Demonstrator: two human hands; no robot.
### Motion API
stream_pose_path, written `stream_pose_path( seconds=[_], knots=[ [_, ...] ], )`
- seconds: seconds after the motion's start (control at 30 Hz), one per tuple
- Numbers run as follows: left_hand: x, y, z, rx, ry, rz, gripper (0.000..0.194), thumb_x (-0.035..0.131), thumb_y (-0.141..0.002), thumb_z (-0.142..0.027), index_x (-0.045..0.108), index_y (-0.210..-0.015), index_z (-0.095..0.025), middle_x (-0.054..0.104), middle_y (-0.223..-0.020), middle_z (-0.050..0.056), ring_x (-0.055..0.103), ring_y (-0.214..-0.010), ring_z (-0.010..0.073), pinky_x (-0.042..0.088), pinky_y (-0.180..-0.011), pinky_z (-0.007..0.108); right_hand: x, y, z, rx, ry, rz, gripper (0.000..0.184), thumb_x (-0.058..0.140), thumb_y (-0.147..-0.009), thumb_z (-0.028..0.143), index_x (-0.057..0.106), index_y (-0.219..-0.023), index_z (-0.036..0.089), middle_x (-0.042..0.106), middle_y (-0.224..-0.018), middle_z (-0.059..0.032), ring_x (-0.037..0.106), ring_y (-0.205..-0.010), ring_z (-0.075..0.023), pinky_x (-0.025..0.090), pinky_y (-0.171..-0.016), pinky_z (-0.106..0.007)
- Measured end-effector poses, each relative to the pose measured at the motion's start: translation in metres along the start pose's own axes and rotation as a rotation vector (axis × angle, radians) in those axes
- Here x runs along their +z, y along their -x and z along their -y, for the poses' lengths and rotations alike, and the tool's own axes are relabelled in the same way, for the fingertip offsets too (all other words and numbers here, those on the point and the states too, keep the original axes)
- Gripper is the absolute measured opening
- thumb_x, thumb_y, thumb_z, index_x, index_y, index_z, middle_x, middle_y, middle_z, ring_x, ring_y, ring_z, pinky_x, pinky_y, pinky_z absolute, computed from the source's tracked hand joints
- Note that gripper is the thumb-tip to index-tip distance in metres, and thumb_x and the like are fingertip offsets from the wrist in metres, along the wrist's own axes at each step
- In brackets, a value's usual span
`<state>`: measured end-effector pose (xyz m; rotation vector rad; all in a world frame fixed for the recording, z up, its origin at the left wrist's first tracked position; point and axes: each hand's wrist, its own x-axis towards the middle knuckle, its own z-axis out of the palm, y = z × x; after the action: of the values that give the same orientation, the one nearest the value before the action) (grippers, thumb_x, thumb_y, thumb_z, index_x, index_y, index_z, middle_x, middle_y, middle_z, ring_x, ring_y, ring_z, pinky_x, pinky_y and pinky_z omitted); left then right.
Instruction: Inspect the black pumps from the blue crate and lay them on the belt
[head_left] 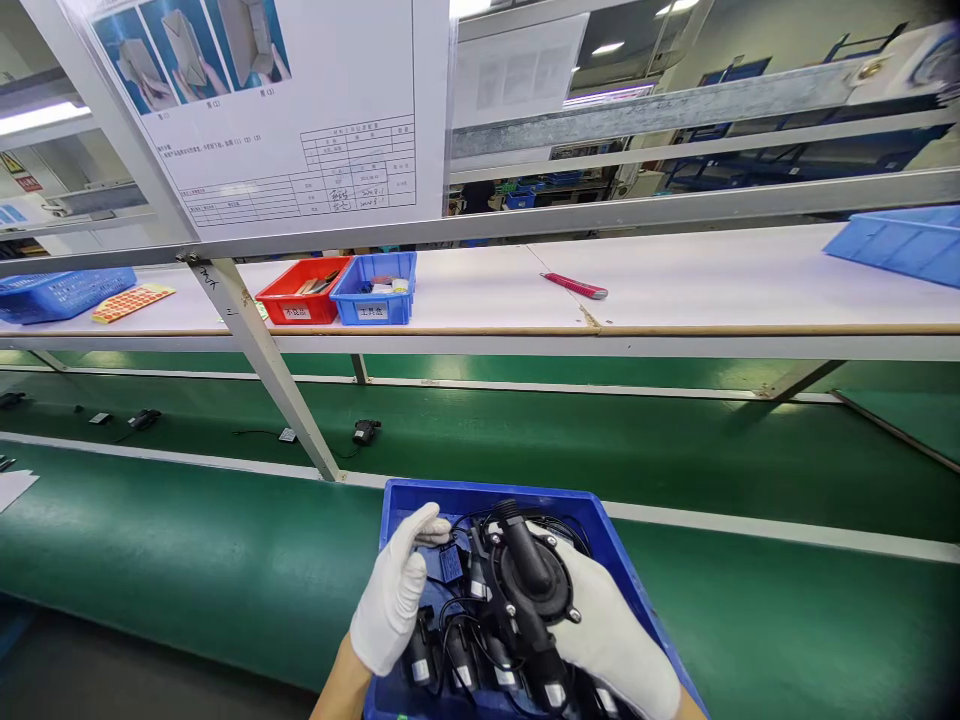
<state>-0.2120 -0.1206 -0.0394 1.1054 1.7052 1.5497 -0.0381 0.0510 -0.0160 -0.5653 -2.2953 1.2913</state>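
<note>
Both my hands wear white gloves and hover over a blue bin (600,530) at the near edge of the green bench. My right hand (611,625) cradles a round black pump (529,580) with a tube-like nozzle pointing away from me. My left hand (394,590) is beside it, fingers pinched on the pump's thin black cable near a small blue tag (450,563). Several more black pumps (457,665) with cables lie in the bin beneath my hands.
A green conveyor belt (525,430) runs across, carrying one black pump (365,431) and small parts at left. Above it, a white shelf (712,280) holds a red bin (304,290), a small blue bin (375,290), a red-handled tool (576,287) and blue baskets. A diagonal metal post (259,350) bears an instruction sheet.
</note>
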Motion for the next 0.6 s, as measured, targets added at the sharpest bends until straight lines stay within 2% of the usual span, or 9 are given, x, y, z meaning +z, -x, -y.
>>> stream_pose_path(
  seconds=[0.13, 0.3, 0.5, 0.6],
  knots=[
    [0.001, 0.002, -0.001, -0.006, 0.006, -0.006, 0.065, 0.034, -0.102, -0.067, 0.047, -0.151, -0.026, 0.064, -0.136, 0.011, 0.059, -0.127, 0.0299, 0.04, -0.116, 0.051, -0.001, 0.001, -0.003, 0.045, -0.009, -0.011, 0.062, 0.069, -0.066, 0.026, 0.071, -0.127, 0.018, 0.077, -0.123, -0.0148, 0.073, -0.116, -0.0375, 0.06, -0.101, -0.051],
    [0.0, 0.002, -0.002, -0.016, 0.006, -0.017, 0.067, 0.035, -0.102, -0.068, 0.05, -0.15, -0.024, 0.066, -0.134, 0.012, 0.061, -0.125, 0.0296, 0.041, -0.116, 0.05, -0.001, 0.003, -0.007, 0.081, -0.066, 0.004, 0.06, 0.071, -0.067, 0.03, 0.07, -0.126, 0.018, 0.076, -0.124, -0.0157, 0.074, -0.111, -0.0363, 0.062, -0.096, -0.048],
    [-0.002, 0.001, 0.001, 0.0, 0.008, -0.015, 0.065, 0.034, -0.102, -0.067, 0.05, -0.149, -0.025, 0.067, -0.134, 0.012, 0.061, -0.126, 0.0295, 0.041, -0.116, 0.05, -0.004, 0.005, -0.018, 0.056, -0.154, 0.041, 0.063, 0.074, -0.072, 0.044, 0.067, -0.129, 0.019, 0.072, -0.131, -0.0175, 0.069, -0.12, -0.0383, 0.054, -0.107, -0.053],
    [-0.002, 0.001, 0.0, 0.0, 0.006, -0.013, 0.065, 0.034, -0.102, -0.066, 0.051, -0.149, -0.025, 0.067, -0.134, 0.012, 0.061, -0.125, 0.0294, 0.042, -0.115, 0.05, -0.003, 0.011, -0.029, 0.043, -0.163, 0.074, 0.068, 0.077, -0.073, 0.049, 0.064, -0.133, 0.021, 0.075, -0.126, -0.0154, 0.073, -0.111, -0.0366, 0.06, -0.1, -0.049]
  ],
)
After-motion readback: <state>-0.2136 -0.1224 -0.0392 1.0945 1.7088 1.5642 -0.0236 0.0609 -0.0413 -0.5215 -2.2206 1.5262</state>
